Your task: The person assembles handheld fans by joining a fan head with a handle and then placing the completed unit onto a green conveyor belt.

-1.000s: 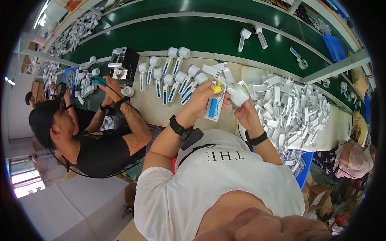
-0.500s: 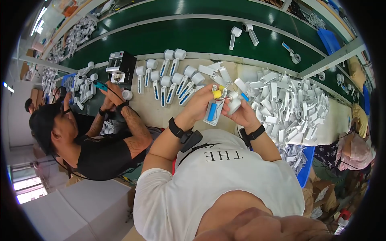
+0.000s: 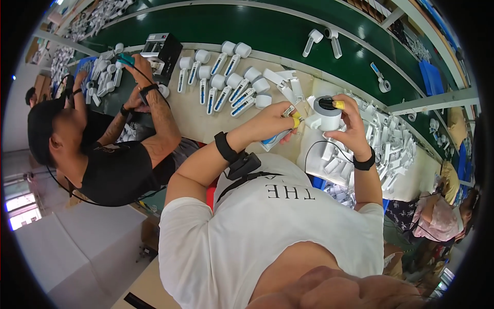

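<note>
My left hand [image 3: 274, 119], a yellow cover on one fingertip, is closed around a white handle part [image 3: 278, 139] with a blue piece in it; the hand hides most of it. To its right, my right hand [image 3: 356, 123] grips a round white device head [image 3: 329, 119] with a grey rim and black centre, fingers on top and thumb at the lower side. The head stands upright, its short neck toward the left hand. Several white handled devices [image 3: 224, 98] with blue strips lie in rows left of my hands.
A heap of white plastic shells [image 3: 388, 149] covers the bench on the right. Loose shells [image 3: 288, 86] lie just beyond my hands. A black machine [image 3: 162, 54] stands far left, near a co-worker [image 3: 123, 159] holding a teal tool. More devices [image 3: 333, 44] lie on the green belt [image 3: 278, 38].
My hands have moved apart, the right one outward with the round head. The head has turned upright, showing its black centre. The handle part has tipped and is more covered by my left hand.
</note>
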### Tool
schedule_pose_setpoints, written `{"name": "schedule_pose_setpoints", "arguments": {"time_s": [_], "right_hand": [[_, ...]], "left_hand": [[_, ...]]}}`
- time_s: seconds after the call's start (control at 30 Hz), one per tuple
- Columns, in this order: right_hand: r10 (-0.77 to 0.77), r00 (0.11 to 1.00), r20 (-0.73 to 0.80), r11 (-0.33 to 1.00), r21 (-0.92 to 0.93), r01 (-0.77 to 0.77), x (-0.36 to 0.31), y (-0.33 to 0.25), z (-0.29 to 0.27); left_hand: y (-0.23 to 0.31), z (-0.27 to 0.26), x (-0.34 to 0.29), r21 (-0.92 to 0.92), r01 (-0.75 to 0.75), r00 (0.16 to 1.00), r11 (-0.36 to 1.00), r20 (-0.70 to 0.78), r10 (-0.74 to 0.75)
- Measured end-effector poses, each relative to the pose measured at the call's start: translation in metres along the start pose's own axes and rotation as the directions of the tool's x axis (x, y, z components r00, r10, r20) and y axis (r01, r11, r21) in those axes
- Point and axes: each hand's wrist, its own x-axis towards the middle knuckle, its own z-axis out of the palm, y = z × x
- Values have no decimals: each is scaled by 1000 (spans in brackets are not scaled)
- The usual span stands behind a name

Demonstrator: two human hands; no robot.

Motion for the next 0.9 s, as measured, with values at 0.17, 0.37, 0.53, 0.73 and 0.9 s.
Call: {"name": "schedule_pose_setpoints", "arguments": {"time_s": [0.17,0.37,0.53,0.73,0.9], "right_hand": [[12,999,34,1000,-3,-12,2,5,2],[427,869,251,702,513,-494,-12,24,31],[367,928,72,822,442,-359,-9,30,25],[317,947,45,865,397,-308,-3,29,22],[319,947,26,872,384,-304,-2,28,22]], "left_hand": [[-5,-1,3,147,-45,998,988,-33,50],[-14,2,8,33,-67,998,997,24,66],[-8,-4,8,104,-27,999,994,48,22],[-7,-5,13,41,1,999,999,36,-3],[-11,-9,18,93,-18,1000,995,27,16]]}}
